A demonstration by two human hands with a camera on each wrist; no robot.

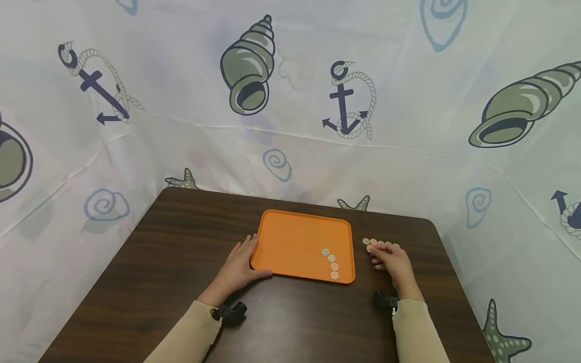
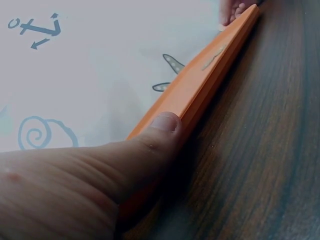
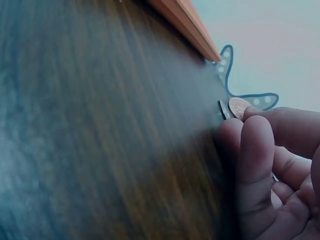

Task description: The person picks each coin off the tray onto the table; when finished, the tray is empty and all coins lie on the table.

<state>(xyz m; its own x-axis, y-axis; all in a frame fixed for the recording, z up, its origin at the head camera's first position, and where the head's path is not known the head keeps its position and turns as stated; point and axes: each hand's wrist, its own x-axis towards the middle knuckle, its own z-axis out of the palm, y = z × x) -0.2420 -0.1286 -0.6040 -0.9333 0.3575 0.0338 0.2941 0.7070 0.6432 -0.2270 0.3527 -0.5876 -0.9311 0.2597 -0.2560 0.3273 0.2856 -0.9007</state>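
- Pose, left arm: extends a beige sleeve (image 1: 186,333) from lower left, inward and away, with a black wrist device (image 1: 230,313) strapped on.
- Left grip (image 1: 236,265): spread wide at the near-left corner of the orange tray (image 1: 290,237); thumb along the near rim, fingers along the left end. Touches the rim without curling round it.
- Pose, right arm: reaches away from lower right, leaning slightly left, hand turned inward beyond the tray's right end.
- Right grip (image 1: 394,261): nearly closed, thumb and finger pinching a copper-colored coin (image 3: 238,106) at the tips. Unclear whether also in hold of the thin silvery piece just beside it.
- Edges and room: on the dark wood desk (image 1: 299,317), with a broad open stretch between tray and near side, another toward the left edge. Narrower at the far edge, close to the printed fabric backdrop (image 1: 308,169). At right, a strip of wood between tray and loose coins (image 1: 365,241).
- Tray axis: long side left to right, right end slightly nearer the person; flat on the desk.
- Coins on tray (image 1: 332,258): four in a slanting line at the right end, running from mid-tray toward the near-right corner, two silvery, then two copper-colored.
- Loose coins: clustered right of the tray, partly hidden behind the right grip.
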